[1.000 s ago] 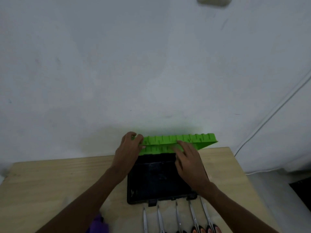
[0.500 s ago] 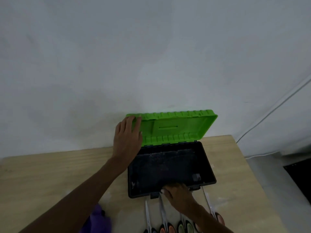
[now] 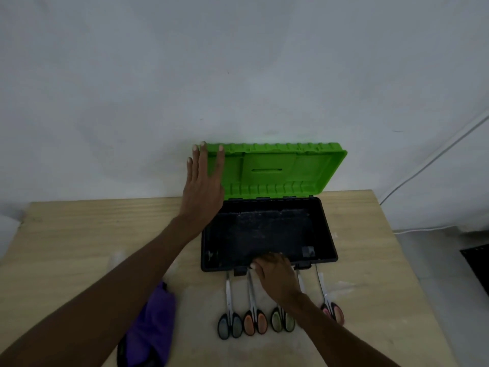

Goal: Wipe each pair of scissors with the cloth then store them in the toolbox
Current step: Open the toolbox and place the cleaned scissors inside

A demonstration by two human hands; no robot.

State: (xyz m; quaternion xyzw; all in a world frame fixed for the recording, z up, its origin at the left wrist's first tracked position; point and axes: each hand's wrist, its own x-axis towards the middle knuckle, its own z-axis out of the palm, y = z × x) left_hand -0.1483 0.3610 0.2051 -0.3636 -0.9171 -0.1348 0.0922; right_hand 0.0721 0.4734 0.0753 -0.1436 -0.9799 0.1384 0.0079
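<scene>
Plain white wall [image 3: 238, 62], pale wooden table [image 3: 79, 247], white cable [image 3: 436, 160] running down the wall at right.

Black plastic toolbox [image 3: 330, 234] sits centre frame with its green lid [image 3: 291, 168] stood up against the wall. The tray is empty, so nothing is stored yet.

Left hand [image 3: 203, 192]: flat, fingers straight, pressed on the lid's left end.
Right hand [image 3: 276, 279]: at the box's front rim, over the blades. Can't tell whether it grips anything.

Row of steel-bladed scissors with coloured plastic handles [image 3: 255, 323] lies just below the box, tips toward it. Grey, orange, green and pink handles show. One more blade shows beside the right wrist, its handles hidden by the arm.

Crumpled purple cloth [image 3: 153, 332] at lower left, well apart from the scissors.

Handling, my read:
- Scissors are light and stiff, with slick metal and pointed tips.
- Pick them up by the handle loops, blades closed.
- Wipe from pivot to tip.
- Cloth is limp, so bunch it in the palm.

No readable brands, labels or writing.
</scene>
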